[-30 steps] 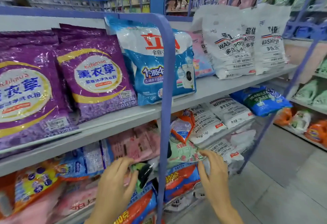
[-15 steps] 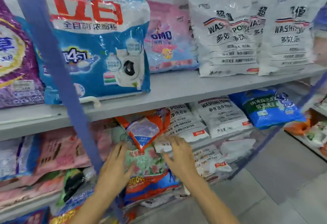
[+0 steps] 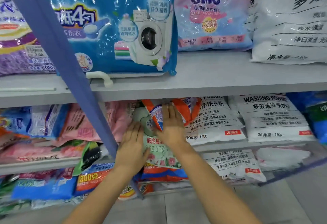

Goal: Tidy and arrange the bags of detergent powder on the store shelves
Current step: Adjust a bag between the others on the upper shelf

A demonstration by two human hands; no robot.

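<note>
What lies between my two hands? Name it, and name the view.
Head view: a pale green flowered bag fills the gap between the left hand and the right hand.

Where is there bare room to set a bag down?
Bare: upper shelf front, before the pink OMO bag, between blue bag and white bag. Middle shelf is packed around the green bag under the left hand and orange bag under the right hand.

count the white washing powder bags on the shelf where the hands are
2: one white bag just right of the right hand, a second white bag further right. More may lie hidden behind them.
</note>
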